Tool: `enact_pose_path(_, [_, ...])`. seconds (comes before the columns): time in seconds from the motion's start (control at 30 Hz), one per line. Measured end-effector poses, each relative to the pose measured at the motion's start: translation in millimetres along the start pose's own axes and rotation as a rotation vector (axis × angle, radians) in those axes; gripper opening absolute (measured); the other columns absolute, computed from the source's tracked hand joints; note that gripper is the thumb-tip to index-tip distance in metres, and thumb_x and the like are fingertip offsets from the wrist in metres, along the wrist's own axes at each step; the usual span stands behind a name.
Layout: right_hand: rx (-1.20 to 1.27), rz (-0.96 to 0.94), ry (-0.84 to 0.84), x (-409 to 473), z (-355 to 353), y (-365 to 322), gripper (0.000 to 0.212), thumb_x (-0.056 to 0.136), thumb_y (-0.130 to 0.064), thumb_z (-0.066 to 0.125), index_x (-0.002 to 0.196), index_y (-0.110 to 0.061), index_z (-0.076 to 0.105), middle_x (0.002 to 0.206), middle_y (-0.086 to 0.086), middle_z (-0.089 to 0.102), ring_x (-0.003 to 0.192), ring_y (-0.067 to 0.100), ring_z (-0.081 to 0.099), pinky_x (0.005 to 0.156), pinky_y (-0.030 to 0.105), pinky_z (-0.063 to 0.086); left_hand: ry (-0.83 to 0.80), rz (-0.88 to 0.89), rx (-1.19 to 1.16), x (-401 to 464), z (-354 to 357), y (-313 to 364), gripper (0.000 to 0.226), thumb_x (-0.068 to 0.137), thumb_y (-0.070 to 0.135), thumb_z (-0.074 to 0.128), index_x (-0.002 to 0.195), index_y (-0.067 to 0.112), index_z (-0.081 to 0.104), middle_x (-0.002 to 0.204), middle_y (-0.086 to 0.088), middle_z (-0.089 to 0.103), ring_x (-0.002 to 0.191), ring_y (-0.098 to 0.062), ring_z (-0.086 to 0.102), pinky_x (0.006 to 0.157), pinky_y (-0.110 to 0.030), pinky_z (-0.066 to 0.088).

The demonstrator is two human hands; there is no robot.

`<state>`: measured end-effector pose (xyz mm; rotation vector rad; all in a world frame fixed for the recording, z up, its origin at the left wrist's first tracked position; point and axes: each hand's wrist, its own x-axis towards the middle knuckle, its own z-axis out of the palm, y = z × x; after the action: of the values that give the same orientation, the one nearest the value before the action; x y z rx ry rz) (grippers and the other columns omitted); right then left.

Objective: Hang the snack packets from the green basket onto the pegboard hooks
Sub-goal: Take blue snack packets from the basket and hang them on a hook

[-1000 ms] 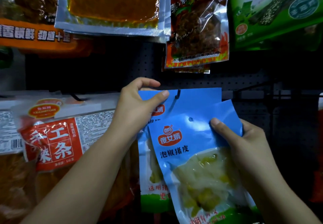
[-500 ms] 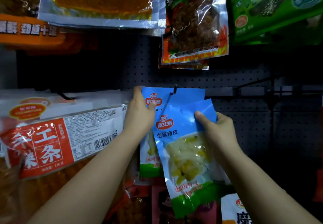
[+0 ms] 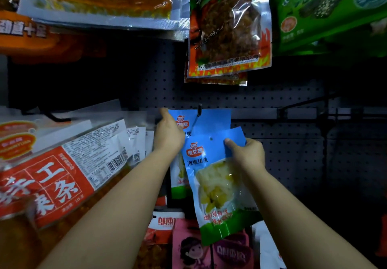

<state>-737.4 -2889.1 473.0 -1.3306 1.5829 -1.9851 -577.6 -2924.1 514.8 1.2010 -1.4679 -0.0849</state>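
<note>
The right hand (image 3: 248, 155) pinches the front blue packet (image 3: 215, 182) at its top right corner, thumb on the face, holding it lower and farther off than a second ago, at five o'clock of the hook (image 3: 198, 112). The left hand (image 3: 168, 135) grips the hung blue packet (image 3: 211, 122), now at its left edge.

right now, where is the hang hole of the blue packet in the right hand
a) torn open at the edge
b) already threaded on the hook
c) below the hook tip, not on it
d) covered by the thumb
c: the hole in the front packet held by the right hand sits clear and empty, lower than the hook, which carries only the rear packet.
</note>
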Motion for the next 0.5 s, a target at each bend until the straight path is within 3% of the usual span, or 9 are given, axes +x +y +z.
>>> enact_pose_path(0.13, [0.137,-0.103,-0.017,-17.3,-15.3,0.7,0.009,0.084,-0.025,0.07,0.078,-0.022,0.064,0.085,0.003,0.072,0.074,0.018,0.068,0.067,0.036,0.058,-0.01,-0.003,-0.064,-5.4,-2.1,-3.1,0.045,0.091,0.005,0.055,0.13,0.004,0.032,0.118,-0.017,0.06,0.097,-0.026,0.059,0.069,-0.03,0.042])
enact_pose_path(0.27, [0.259,-0.172,-0.099,-43.2,-32.7,-8.9,0.006,0.083,-0.024,0.071,0.078,-0.022,0.068,0.078,-0.005,0.074,0.071,0.011,0.071,0.056,0.025,0.054,-0.081,-0.026,-0.138,-15.8,-12.1,2.3,0.067,0.094,0.015,0.052,0.148,0.011,0.013,0.145,-0.016,0.035,0.129,-0.03,0.041,0.099,-0.039,0.04])
enact_pose_path(0.33, [0.318,-0.193,-0.13,-57.7,-40.4,-13.9,0.005,0.083,-0.023,0.071,0.078,-0.022,0.07,0.076,-0.008,0.075,0.068,0.008,0.071,0.052,0.02,0.052,-0.1,-0.01,-0.193,-27.6,-19.9,8.4,0.07,0.095,0.02,0.05,0.15,0.013,0.007,0.151,-0.013,0.025,0.133,-0.029,0.036,0.104,-0.039,0.037])
enact_pose_path(0.43, [0.365,-0.225,-0.124,-76.1,-50.8,-20.3,0.004,0.083,-0.023,0.071,0.079,-0.022,0.07,0.079,-0.011,0.075,0.072,0.008,0.072,0.055,0.02,0.054,-0.171,0.064,-0.31,-53.7,-36.4,13.4,0.061,0.093,0.041,0.049,0.145,0.022,0.023,0.148,-0.005,0.035,0.128,-0.023,0.045,0.104,-0.041,0.042])
enact_pose_path(0.5, [0.396,-0.247,-0.112,-86.6,-57.0,-25.1,0.003,0.082,-0.025,0.071,0.08,-0.022,0.07,0.081,-0.008,0.076,0.075,0.011,0.072,0.061,0.025,0.057,-0.213,0.083,-0.377,-73.9,-50.2,12.9,0.051,0.087,0.052,0.054,0.132,0.034,0.04,0.141,0.004,0.045,0.123,-0.018,0.051,0.101,-0.044,0.045])
